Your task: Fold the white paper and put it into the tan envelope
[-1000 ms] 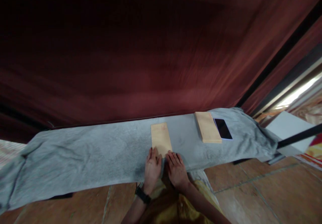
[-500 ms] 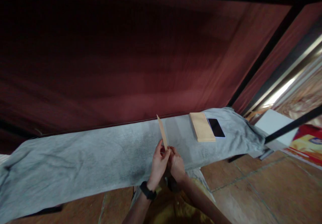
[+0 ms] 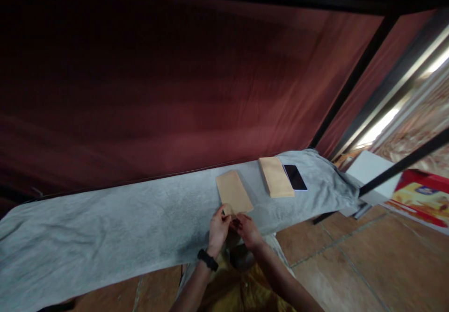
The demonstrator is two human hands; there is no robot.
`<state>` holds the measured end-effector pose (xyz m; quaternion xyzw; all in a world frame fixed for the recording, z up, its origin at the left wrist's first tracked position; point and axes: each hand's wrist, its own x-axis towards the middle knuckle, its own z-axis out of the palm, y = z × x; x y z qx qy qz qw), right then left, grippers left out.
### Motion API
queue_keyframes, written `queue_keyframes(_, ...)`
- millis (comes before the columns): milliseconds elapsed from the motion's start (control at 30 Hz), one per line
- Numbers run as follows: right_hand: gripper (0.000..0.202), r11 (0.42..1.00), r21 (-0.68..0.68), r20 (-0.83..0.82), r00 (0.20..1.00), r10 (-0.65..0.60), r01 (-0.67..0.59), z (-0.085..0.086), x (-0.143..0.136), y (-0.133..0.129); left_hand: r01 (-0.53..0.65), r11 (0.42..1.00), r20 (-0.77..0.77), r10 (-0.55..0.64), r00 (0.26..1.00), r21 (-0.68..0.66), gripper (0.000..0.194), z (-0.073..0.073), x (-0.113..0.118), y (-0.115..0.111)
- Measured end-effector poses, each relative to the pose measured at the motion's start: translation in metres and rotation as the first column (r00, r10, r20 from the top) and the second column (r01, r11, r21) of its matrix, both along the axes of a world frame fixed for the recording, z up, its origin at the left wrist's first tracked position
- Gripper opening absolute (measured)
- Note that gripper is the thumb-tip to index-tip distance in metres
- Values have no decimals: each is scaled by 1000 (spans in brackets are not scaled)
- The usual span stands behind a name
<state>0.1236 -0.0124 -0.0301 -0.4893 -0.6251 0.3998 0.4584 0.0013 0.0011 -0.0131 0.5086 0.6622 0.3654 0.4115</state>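
A brown paper envelope (image 3: 234, 191) lies tilted over the grey cloth, its broad face toward me and its near end between my hands. My left hand (image 3: 218, 228), with a black band on the wrist, pinches the near left corner, where a small piece of the paper sticks up. At the near edge, the fingers of my right hand (image 3: 248, 230) are closed on the paper too; their tips are partly blurred. To the right rests a stack of similar brown envelopes (image 3: 277, 177), with a dark-screened phone (image 3: 295, 177) beside it.
Grey cloth (image 3: 140, 223) covers the long narrow bench before me. Behind it rises a dark red panel (image 3: 196, 106). Right of the bench are a white box (image 3: 371, 171), a red and yellow package (image 3: 421, 197) and a black metal bar (image 3: 403, 164). Tiled floor (image 3: 336, 265) shows below.
The envelope was edge-on and upright; now it is turned flatter with its face showing. My hands have moved slightly apart at its near end. The view has shifted a little.
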Motion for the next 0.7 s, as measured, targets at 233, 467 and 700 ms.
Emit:
queue_keyframes(233,47,975,-218,-18,999,37,-40,-1,39,-16,98,994,-371,-111,922,-54,51,8,-14,-5)
queue_keyframes(467,49,926,309,718,691,-78,-217,6,57,-19,333,916,-779,-38,626,223,42,6,2,0)
queue_keyframes(700,57,910,343,804,573,-156,-233,0,54,-23,525,842,-859,-170,482,128,57,-19,24,77)
